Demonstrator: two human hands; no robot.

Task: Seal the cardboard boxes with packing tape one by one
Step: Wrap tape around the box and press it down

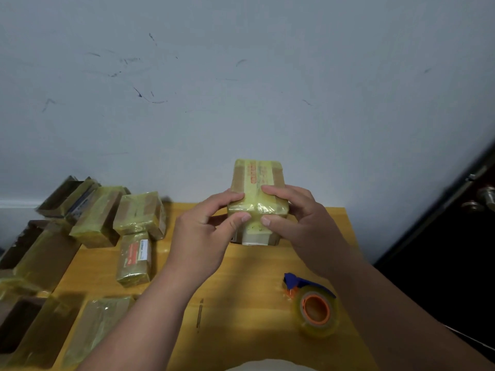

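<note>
A small cardboard box (pixel 257 178) wrapped in yellowish tape stands on end above the far part of the wooden table (pixel 241 277). My left hand (pixel 206 231) grips its left side, thumb pressed on the near face. My right hand (pixel 300 218) grips the right side, its thumb pressing the tape beside the left thumb. A roll of clear tape (pixel 317 311) with an orange core sits in a blue dispenser on the table, near my right forearm.
Several taped boxes (pixel 139 212) lie piled along the table's left side, reaching the near left corner (pixel 34 325). A scuffed white wall stands behind. A dark door with a metal handle (pixel 482 196) is at the right.
</note>
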